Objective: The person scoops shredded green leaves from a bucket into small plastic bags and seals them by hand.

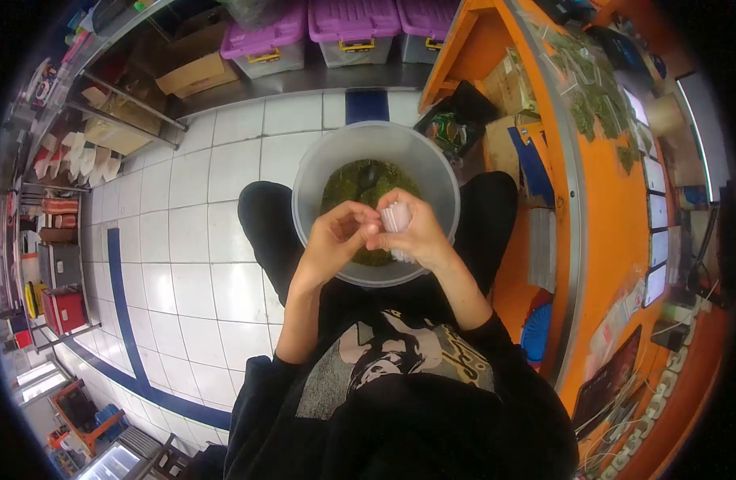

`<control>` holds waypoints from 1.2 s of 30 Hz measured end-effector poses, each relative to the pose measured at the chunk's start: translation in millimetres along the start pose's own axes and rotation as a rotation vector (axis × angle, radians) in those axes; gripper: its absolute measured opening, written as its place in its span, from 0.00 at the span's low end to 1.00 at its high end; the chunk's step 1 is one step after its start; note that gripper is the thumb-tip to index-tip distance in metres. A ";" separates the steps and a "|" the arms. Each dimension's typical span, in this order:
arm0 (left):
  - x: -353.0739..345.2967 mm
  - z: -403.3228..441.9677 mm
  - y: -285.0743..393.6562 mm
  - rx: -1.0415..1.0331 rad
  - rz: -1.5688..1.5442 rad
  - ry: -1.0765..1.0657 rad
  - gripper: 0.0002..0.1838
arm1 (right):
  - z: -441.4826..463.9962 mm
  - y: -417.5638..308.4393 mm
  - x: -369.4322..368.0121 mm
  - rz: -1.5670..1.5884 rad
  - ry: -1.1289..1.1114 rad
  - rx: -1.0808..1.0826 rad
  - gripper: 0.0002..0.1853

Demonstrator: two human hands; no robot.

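My right hand is wrapped round a bundle of small clear plastic bags, whose edges show between thumb and fingers. Close against it, my left hand has thumb and fingertips pinched together near the bundle's edge; what lies between them, if anything, is too small to make out. Both hands are over a large translucent tub held between my knees. Loose dried green leaf covers its bottom, and a dark object rests there, partly sunk in the leaf.
An orange workbench on the right bears several packets of green leaf and a row of phone-like screens. Bins with purple lids stand ahead. White floor tiles stretch left to shelving.
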State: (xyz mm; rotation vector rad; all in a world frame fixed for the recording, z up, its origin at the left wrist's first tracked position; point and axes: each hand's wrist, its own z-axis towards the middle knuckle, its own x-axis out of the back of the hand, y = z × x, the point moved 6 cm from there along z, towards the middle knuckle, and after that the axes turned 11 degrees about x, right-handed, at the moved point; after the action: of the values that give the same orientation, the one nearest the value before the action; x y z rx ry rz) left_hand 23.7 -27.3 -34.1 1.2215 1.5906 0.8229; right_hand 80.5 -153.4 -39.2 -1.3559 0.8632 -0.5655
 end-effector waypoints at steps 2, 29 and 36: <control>-0.2 0.0 0.6 0.002 -0.022 -0.002 0.09 | -0.6 5.5 0.0 -0.015 0.010 -0.003 0.25; 24.1 -15.6 32.5 -0.230 0.053 0.369 0.16 | -7.7 -74.2 -20.4 -0.555 0.076 0.593 0.12; 12.4 -19.8 30.4 -0.203 0.250 0.403 0.15 | -1.6 -51.0 -27.9 -0.556 -0.030 0.364 0.08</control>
State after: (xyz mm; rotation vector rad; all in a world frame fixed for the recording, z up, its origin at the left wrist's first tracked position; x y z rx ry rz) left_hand 14.3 -6.3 -3.4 1.1710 1.6333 1.4281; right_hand 69.5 -140.4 16.5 -1.2545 0.3220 -1.0718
